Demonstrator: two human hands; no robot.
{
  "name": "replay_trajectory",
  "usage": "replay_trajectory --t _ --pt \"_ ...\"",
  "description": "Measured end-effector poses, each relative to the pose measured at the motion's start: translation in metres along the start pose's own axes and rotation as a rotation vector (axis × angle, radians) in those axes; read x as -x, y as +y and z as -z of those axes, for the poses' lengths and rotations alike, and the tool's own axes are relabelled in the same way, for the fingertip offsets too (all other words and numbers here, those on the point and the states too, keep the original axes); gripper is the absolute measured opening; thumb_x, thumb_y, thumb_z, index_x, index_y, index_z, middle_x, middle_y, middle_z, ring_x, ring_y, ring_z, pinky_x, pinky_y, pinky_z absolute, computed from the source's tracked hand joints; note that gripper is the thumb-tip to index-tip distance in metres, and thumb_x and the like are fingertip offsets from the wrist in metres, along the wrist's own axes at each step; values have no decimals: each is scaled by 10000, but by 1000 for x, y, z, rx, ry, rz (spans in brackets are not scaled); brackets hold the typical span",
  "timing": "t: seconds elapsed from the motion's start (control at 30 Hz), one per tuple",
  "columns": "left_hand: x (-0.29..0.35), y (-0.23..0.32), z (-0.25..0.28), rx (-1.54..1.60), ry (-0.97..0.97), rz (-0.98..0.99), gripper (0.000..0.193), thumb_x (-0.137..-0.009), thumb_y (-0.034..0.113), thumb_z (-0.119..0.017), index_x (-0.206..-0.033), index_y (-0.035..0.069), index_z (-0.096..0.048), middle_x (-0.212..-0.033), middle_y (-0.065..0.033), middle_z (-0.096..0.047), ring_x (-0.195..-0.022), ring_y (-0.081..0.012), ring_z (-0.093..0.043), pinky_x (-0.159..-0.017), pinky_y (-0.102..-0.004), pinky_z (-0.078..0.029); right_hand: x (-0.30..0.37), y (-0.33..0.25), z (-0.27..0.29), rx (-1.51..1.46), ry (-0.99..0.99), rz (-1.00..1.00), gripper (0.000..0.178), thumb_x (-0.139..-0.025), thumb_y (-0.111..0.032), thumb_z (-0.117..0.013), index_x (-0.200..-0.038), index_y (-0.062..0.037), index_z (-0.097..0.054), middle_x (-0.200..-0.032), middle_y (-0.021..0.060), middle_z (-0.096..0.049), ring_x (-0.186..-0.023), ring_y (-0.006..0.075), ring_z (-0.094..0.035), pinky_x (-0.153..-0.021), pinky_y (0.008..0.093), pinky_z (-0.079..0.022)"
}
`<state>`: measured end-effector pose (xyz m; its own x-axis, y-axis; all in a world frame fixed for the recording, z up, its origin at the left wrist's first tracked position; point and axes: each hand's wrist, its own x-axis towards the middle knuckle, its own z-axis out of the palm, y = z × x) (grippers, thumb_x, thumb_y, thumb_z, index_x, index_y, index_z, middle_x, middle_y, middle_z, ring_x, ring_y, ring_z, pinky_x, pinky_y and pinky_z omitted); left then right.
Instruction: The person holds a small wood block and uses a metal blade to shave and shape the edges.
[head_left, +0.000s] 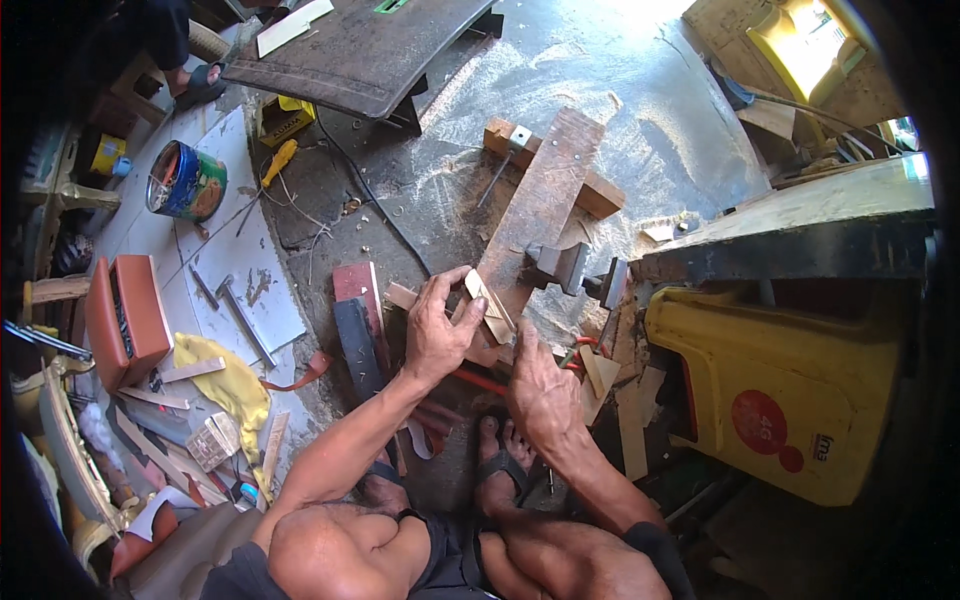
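My left hand (437, 332) is closed around a small pale piece of wood (476, 286), thumb on one side and fingers on the other. A thin wooden strip (499, 308) lies slanted alongside it, over the near end of a long worn wooden board (545, 190). My right hand (545, 385) is closed at the strip's lower end, its index finger stretched toward the wood. Whatever lies under its curled fingers is hidden. Just beyond the right hand, a dark metal vise (560, 268) sits at the board's right edge.
A wooden crosspiece (600, 193) lies under the board's far part. To the right stands a yellow plastic stool (790, 390). A hammer (247, 320), a paint can (187, 182) and a reddish-brown box (130, 320) are at left. Wood offcuts (630, 430) and a cable (385, 215) lie on the floor.
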<state>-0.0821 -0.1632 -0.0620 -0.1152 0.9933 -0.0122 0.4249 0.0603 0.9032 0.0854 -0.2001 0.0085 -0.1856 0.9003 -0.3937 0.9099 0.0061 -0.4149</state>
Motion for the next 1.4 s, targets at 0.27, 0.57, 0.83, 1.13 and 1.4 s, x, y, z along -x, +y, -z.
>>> replay_trajectory --t 0.27,0.57,0.83,1.13,1.4 --pt "-2 -3 -2 72 3 51 341 -876 139 -731 -1160 -6 -608 -1131 -174 -665 -1093 -330 -641 -960 -404 -482 -13 -7 2 45 -130 -54 405 -899 -110 -551 -1281 -65 -421 -965 286 -643 -781 503 -674 -659 579 -550" --pt "-6 -4 0 56 -2 23 342 -880 140 -728 -1172 3 -613 -1141 -168 -662 -1092 -324 -642 -964 -403 -481 -17 -10 7 73 -129 -11 317 -931 -95 -520 -1226 -38 -421 -937 281 -640 -751 484 -691 -606 554 -569" --pt "-5 1 5 68 -16 41 363 -906 147 -731 -1217 -6 -624 -1167 -163 -663 -1134 -300 -636 -988 -384 -481 -23 -18 24 94 -209 19 222 -949 -81 -483 -1151 -22 -413 -829 292 -657 -697 491 -688 -582 556 -569" --pt "3 -15 -1 43 -4 -11 405 -932 206 -717 -1254 -10 -602 -1184 -189 -645 -1118 -342 -634 -965 -403 -494 -23 -25 3 151 -218 -57 182 -960 -71 -476 -1135 -49 -429 -741 284 -669 -639 438 -708 -531 529 -576" --pt "-1 -16 -1 36 -8 -9 384 -943 178 -706 -1269 8 -595 -1197 -162 -662 -1157 -285 -628 -996 -379 -476 -18 -24 -11 245 -97 -35 251 -953 -81 -499 -1184 -27 -416 -822 310 -662 -689 449 -715 -543 519 -583"
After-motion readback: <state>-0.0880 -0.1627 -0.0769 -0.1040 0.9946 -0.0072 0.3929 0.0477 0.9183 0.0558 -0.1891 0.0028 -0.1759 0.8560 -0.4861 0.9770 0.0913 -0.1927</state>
